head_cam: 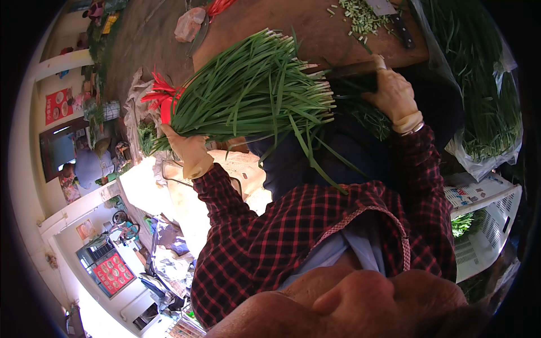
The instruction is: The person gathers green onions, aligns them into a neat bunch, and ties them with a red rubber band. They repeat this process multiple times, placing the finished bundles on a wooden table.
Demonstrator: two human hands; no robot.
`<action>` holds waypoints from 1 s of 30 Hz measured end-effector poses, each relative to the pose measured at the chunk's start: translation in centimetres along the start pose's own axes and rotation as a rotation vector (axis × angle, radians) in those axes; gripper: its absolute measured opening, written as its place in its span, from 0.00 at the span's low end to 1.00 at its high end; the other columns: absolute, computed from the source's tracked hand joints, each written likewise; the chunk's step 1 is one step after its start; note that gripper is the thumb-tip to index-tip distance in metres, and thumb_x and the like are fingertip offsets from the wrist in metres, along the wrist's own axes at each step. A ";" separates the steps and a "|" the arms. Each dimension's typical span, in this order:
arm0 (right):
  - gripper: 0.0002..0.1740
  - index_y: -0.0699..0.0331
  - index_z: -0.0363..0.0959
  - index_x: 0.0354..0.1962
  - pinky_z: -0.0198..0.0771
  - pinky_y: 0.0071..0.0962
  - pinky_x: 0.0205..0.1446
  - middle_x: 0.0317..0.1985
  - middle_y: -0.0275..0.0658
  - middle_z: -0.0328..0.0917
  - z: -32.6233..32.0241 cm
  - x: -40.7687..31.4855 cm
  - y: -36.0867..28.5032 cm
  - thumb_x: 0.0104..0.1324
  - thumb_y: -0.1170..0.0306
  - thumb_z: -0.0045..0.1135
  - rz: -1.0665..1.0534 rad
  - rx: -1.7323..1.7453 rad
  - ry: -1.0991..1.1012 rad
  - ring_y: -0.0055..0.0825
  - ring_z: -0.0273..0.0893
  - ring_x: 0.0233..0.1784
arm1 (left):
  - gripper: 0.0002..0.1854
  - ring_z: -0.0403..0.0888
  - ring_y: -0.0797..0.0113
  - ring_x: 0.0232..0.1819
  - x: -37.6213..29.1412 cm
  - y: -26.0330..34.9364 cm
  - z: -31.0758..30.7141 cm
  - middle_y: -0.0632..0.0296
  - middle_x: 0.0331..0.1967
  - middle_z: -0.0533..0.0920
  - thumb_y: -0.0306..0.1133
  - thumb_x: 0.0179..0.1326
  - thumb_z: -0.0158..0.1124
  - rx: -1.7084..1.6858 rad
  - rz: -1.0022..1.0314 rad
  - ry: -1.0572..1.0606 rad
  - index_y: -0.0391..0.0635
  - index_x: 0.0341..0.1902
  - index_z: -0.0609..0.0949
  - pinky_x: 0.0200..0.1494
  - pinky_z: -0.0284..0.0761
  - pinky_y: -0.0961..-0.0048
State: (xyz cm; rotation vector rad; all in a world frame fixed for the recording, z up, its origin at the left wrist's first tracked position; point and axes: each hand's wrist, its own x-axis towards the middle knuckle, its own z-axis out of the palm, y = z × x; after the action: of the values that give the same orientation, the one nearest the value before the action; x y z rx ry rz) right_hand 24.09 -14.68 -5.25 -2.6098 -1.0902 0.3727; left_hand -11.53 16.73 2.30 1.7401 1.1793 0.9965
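A large bunch of green garlic chives lies over the edge of the wooden board, pale cut ends towards the right. Red plastic tape circles its leafy end, with red strands sticking out. My left hand, in a pale glove, grips the bunch beside that tape. Beyond the cut ends, my right hand, also gloved, is raised near the board's edge, its index finger extended and its thumb apart. Some dark leaves lie below it; whether it touches them is unclear. Several long leaves hang from the bunch towards my lap.
A knife rests on the board beside chopped stem pieces. A reddish stone lies at the upper left. More chives fill a clear plastic bag at right, above a white plastic crate. Another person bends over at far left.
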 end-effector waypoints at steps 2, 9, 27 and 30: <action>0.42 0.54 0.60 0.68 0.79 0.40 0.50 0.51 0.46 0.79 0.2 1.4 -4.9 0.57 0.74 0.66 -0.197 0.087 0.089 0.46 0.81 0.49 | 0.44 0.77 0.61 0.57 -0.8 1.9 1.3 0.48 0.59 0.76 0.18 0.51 0.66 0.108 0.046 0.011 0.32 0.73 0.58 0.63 0.72 0.68; 0.17 0.58 0.75 0.51 0.72 0.38 0.62 0.55 0.44 0.78 0.9 4.9 -11.5 0.64 0.74 0.59 -0.710 0.826 0.033 0.43 0.76 0.58 | 0.34 0.79 0.63 0.54 -2.9 6.6 -0.3 0.49 0.56 0.78 0.14 0.54 0.62 0.141 0.199 -0.131 0.35 0.67 0.65 0.59 0.76 0.66; 0.29 0.66 0.78 0.47 0.77 0.41 0.47 0.31 0.47 0.84 -2.3 -1.5 -2.0 0.62 0.49 0.65 -0.168 -0.250 0.006 0.43 0.84 0.42 | 0.26 0.80 0.64 0.54 -3.2 -5.4 -4.4 0.59 0.57 0.80 0.52 0.80 0.38 -0.511 -0.373 0.054 0.46 0.65 0.72 0.56 0.79 0.67; 0.35 0.69 0.82 0.34 0.77 0.40 0.48 0.29 0.47 0.83 0.7 -2.6 -8.5 0.62 0.39 0.59 -0.451 0.201 0.035 0.42 0.83 0.43 | 0.27 0.78 0.59 0.59 -3.4 -5.6 -3.7 0.57 0.61 0.78 0.52 0.80 0.38 -0.530 -0.432 0.154 0.47 0.68 0.70 0.59 0.78 0.60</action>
State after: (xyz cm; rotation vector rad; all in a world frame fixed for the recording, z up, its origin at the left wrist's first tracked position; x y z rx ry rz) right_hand 16.59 -10.70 -2.56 -2.1110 -1.4947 0.3107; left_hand -17.58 15.62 -2.03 0.9596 1.1836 1.0626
